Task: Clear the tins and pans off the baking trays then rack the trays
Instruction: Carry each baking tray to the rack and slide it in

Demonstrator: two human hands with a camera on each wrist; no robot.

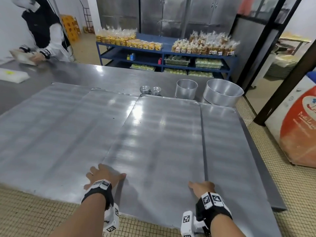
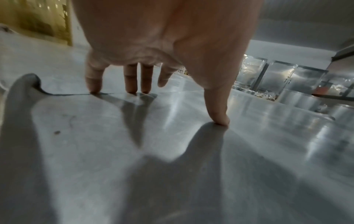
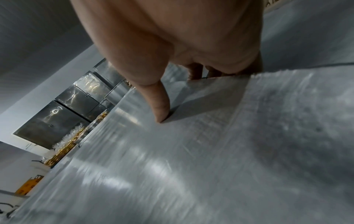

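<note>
Baking trays lie overlapping across the steel table [image 1: 119, 74], and the middle tray [image 1: 159, 134] sits on top, its near end jutting past the table edge toward the person. Left hand [image 1: 104, 176] rests spread at that tray's near left corner, fingers [image 2: 131, 81] straight with tips down on the metal and thumb planted, gripping nothing. Right hand [image 1: 202, 187] takes the tray's right edge, thumb on top, fingers seemingly curled under the lip. Thin sheet metal like this is probably light, stiff and slick, so both long edges look best for lifting. 2 stacks of small tins [image 1: 150, 90] and 2 round pans [image 1: 222, 92] stand beyond it
</note>
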